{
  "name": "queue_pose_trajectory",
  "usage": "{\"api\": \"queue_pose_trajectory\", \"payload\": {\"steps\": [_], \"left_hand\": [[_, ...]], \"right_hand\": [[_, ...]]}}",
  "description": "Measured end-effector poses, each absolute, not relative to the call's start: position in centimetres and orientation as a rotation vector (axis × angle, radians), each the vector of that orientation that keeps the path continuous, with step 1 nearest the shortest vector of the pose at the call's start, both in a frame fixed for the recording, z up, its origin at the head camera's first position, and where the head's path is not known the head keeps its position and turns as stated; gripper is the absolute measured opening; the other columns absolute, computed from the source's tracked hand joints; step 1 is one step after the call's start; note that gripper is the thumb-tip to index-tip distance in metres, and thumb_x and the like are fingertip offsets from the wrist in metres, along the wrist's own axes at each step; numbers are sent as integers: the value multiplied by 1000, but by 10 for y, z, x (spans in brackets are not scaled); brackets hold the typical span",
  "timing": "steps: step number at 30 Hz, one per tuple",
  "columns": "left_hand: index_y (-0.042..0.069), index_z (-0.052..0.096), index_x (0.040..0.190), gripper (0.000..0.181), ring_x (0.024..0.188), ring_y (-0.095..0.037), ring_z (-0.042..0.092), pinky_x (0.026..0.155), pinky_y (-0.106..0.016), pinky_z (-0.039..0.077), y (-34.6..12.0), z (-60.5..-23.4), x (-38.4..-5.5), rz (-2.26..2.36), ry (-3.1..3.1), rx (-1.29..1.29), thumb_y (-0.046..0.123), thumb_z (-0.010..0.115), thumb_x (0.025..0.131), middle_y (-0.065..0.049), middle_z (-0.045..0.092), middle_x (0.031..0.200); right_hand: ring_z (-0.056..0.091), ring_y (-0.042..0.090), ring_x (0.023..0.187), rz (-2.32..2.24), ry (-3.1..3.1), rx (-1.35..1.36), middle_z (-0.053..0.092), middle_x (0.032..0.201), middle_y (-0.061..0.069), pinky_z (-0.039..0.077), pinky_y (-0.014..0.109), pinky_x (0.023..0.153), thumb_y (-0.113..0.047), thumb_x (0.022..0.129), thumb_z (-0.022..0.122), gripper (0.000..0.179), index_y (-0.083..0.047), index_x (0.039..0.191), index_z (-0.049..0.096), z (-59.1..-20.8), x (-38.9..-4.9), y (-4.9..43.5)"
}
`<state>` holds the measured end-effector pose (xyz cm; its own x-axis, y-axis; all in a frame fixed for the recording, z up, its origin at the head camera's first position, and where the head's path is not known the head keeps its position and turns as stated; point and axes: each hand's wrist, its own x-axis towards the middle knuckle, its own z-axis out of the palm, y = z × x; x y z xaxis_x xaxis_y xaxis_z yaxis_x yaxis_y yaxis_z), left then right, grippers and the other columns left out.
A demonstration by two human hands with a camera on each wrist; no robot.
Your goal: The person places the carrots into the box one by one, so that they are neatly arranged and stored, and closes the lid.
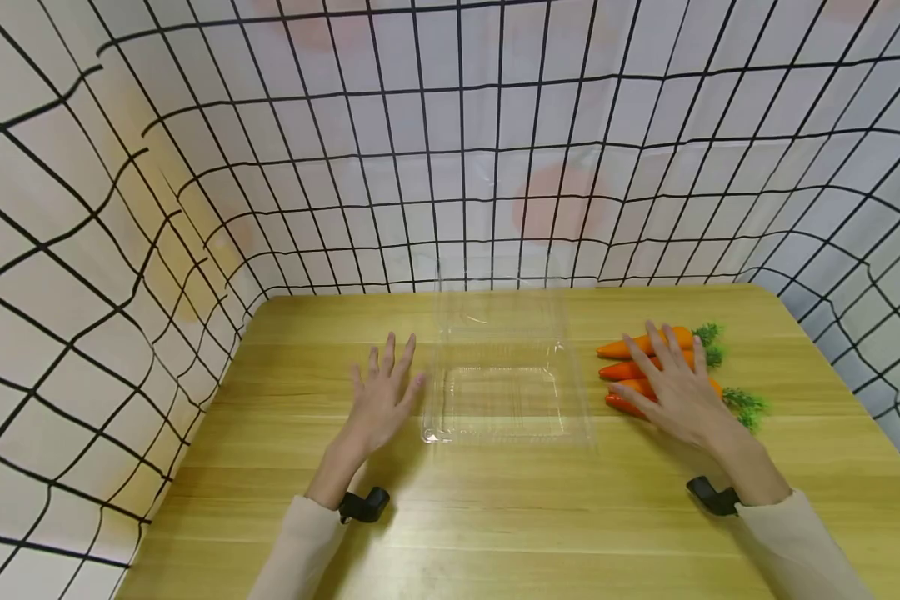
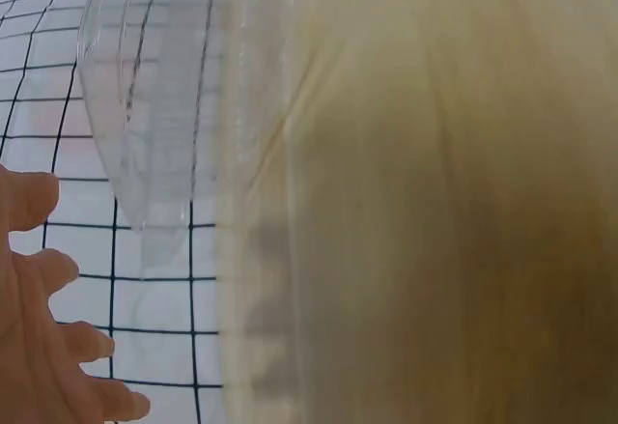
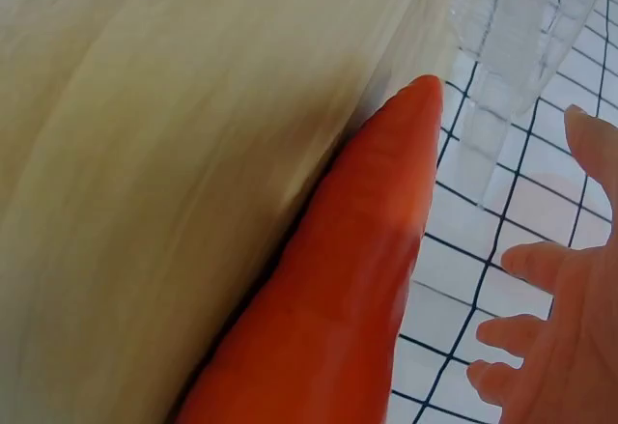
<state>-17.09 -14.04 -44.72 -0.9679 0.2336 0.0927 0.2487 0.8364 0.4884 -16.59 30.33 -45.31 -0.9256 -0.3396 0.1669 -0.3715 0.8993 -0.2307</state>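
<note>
A clear plastic clamshell box lies with its lid raised in the middle of the wooden table. Left of it, my left hand spreads its fingers and holds nothing. Over on the right, several orange carrots with green leafy tops lie in a stack of rows. My right hand is spread above them, partly hiding them; in the right wrist view its fingers stand apart from the nearest carrot. The box's clear side also shows in the left wrist view, beyond the left fingers.
A black wire grid backed by white cloth rises behind the table and along both sides. The wooden tabletop extends in front of the box. A black wrist camera sits on the left wrist, another black camera on the right.
</note>
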Motion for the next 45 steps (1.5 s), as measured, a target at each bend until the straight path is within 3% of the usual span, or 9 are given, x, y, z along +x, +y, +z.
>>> {"api": "queue_pose_trajectory", "payload": {"steps": [12, 20, 27, 38, 45], "left_hand": [[19, 9, 168, 64, 158, -53, 0, 125, -73, -1, -129, -457, -163, -1221, -2936, -459, 37, 36, 113, -21, -2, 173], [28, 3, 168, 65, 161, -43, -1, 124, -73, 6, -123, -464, -160, -1544, -2856, -503, 35, 37, 114, -17, -5, 174], [16, 3, 168, 65, 162, -35, -1, 129, -64, 6, -117, -469, -158, -1719, -2758, -513, 27, 37, 114, -15, -3, 175], [12, 3, 168, 64, 161, -38, 5, 131, -59, 10, -112, -477, -159, -1831, -2706, -473, 25, 36, 115, -17, 0, 175], [11, -6, 167, 68, 160, -40, 9, 131, -54, 15, -107, -480, -159, -1938, -2664, -472, 24, 35, 115, -14, -7, 175]], "right_hand": [[-4, 50, 159, 400, -2993, 477, -11, 173, 22, -15, 72, 123, -53, 106, 49, 82, -8, 166, 17, -455, -156, 318], [-6, 50, 159, 417, -2986, 482, 2, 170, 33, -18, 70, 123, -50, 107, 50, 80, -11, 167, 14, -458, -150, 331], [-11, 43, 161, 470, -2932, 560, 4, 170, 32, -20, 66, 124, -44, 106, 55, 78, -9, 167, 18, -461, -144, 342], [-7, 35, 163, 573, -2898, 586, 5, 173, 26, -16, 59, 129, -35, 104, 62, 77, -12, 166, 23, -464, -132, 359], [-1, 38, 163, 619, -2910, 563, 6, 174, 21, -14, 51, 132, -31, 104, 62, 73, -16, 166, 26, -467, -126, 366]]}}
